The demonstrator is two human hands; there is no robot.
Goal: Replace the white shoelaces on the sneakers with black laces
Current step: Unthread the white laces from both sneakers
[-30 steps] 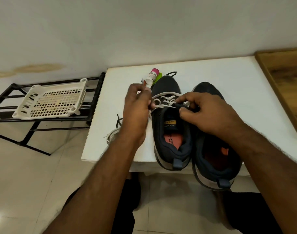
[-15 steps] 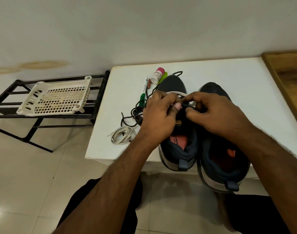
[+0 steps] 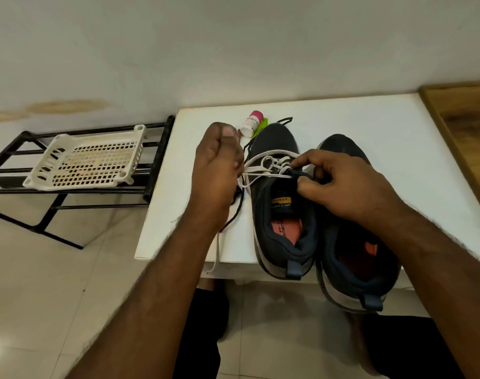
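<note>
Head view: left hand (image 3: 215, 162) pinches flat white lace (image 3: 256, 168) taut, right hand (image 3: 340, 181) pinches left sneaker's (image 3: 281, 206) dark fabric tongue.

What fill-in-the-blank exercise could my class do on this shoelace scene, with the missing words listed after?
1. The left hand pulls a lace coloured ____.
2. Both sneakers stand on a ____ table.
3. The small bottle beyond the left sneaker has a ____ cap.
4. The perforated basket rests on a black ____ beside the table.

Missing words: white; white; pink; rack
</note>
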